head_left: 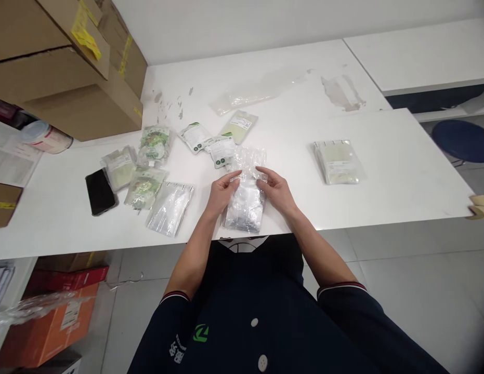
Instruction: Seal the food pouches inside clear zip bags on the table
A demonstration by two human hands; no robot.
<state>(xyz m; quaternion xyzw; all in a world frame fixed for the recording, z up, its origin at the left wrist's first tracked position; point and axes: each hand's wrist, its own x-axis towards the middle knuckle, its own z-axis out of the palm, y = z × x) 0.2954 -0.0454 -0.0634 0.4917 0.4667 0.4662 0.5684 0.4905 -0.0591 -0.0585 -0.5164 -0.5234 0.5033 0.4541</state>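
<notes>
A clear plastic bag with silvery contents lies at the table's front edge, between my hands. My left hand pinches its left side, and my right hand pinches the right side. Just beyond are two white-and-green pouches and a pale green packet. To the left lie a stack of clear silvery bags, a green printed pouch, another printed pouch and a pale green packet. A stack of pale green packets rests to the right.
Cardboard boxes stand at the back left of the white table, near a round can. A black phone lies at the left. Clear plastic film is at the back. A blue stool stands at the right.
</notes>
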